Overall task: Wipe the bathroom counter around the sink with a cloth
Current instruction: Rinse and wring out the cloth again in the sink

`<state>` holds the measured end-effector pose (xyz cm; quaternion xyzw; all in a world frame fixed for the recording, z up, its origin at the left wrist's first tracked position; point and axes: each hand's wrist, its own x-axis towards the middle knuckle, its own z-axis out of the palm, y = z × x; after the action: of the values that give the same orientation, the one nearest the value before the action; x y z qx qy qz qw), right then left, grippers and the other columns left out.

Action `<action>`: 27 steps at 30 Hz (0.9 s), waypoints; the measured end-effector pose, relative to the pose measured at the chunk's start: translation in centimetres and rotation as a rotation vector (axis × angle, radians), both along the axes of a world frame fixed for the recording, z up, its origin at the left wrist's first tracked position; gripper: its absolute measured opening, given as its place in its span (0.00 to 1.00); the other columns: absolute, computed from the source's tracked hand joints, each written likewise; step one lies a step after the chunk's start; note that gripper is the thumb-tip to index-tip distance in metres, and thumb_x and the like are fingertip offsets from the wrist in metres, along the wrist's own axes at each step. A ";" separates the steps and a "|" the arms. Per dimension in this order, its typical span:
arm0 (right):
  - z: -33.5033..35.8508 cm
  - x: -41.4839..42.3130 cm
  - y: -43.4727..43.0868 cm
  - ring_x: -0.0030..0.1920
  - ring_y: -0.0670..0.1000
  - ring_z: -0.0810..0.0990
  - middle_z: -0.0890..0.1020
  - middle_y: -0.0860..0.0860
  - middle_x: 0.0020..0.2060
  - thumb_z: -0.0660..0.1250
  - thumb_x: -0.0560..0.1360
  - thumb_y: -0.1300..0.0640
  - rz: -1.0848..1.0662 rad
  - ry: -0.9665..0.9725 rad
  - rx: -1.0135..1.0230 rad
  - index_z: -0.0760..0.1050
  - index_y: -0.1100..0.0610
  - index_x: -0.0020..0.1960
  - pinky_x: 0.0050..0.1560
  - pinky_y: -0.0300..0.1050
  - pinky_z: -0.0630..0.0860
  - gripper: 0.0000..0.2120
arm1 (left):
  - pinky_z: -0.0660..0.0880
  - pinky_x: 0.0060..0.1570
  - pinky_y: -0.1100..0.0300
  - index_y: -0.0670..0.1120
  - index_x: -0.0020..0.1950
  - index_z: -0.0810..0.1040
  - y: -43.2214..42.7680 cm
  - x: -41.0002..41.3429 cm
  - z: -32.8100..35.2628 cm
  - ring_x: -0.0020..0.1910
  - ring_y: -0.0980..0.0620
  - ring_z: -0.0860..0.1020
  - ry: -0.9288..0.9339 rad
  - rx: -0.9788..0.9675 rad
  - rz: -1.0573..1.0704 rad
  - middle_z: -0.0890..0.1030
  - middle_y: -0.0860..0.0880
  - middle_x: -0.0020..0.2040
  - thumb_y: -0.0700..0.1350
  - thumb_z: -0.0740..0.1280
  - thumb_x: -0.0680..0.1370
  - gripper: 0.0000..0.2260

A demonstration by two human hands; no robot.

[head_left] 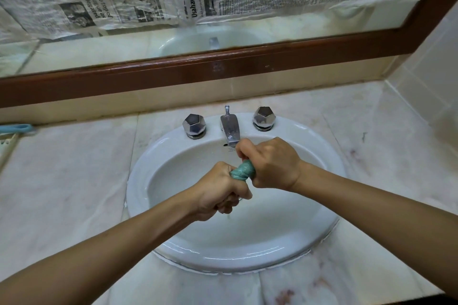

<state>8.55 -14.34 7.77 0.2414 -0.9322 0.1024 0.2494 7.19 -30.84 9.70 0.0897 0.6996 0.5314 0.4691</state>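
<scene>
A teal cloth (243, 171) is twisted into a tight roll between both fists above the white oval sink (148, 163). My left hand (220, 190) grips its lower end, and my right hand (270, 163) grips its upper end just below the chrome spout (230, 129). Only a short twisted stretch of cloth shows between the two hands. A thin drip hangs under my left hand. The pale marble counter (69, 181) surrounds the sink on all sides.
Two faceted chrome tap knobs (194, 125) (264, 116) flank the spout. A mirror with a brown wooden frame (148, 74), partly covered with newspaper, runs behind the counter. A light blue handle (17, 128) lies at the far left. A tiled wall (431, 77) closes the right side.
</scene>
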 end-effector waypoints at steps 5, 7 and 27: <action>0.5 0.3 0.2 0.17 0.58 0.66 0.70 0.49 0.19 0.69 0.49 0.64 -0.010 -0.015 0.001 0.61 0.55 0.43 0.21 0.36 0.58 0.27 | 0.54 0.22 0.68 0.47 0.28 0.59 0.0 0.4 0.5 0.18 0.55 0.56 -0.096 0.080 0.018 0.59 0.50 0.19 0.32 0.67 0.66 0.18; 0.9 0.4 0.5 0.17 0.58 0.65 0.71 0.50 0.20 0.68 0.51 0.63 -0.015 -0.050 0.016 0.61 0.55 0.44 0.20 0.36 0.57 0.25 | 0.55 0.22 0.66 0.46 0.27 0.62 0.2 0.2 0.8 0.18 0.54 0.58 0.004 0.043 0.007 0.61 0.50 0.19 0.30 0.66 0.70 0.19; -0.3 6.6 -3.6 0.17 0.50 0.67 0.77 0.60 0.30 0.66 0.73 0.41 -0.205 -1.628 -1.385 0.74 0.68 0.51 0.18 0.36 0.60 0.27 | 0.73 0.41 0.52 0.53 0.59 0.81 -8.5 1.5 -6.1 0.48 0.49 0.77 1.541 -0.179 -0.054 0.79 0.51 0.52 0.48 0.70 0.70 0.17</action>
<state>15.11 -17.93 7.49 -0.1726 -0.5730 0.7174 -0.3567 8.70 -39.34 3.60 0.4127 0.8663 0.2488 -0.1314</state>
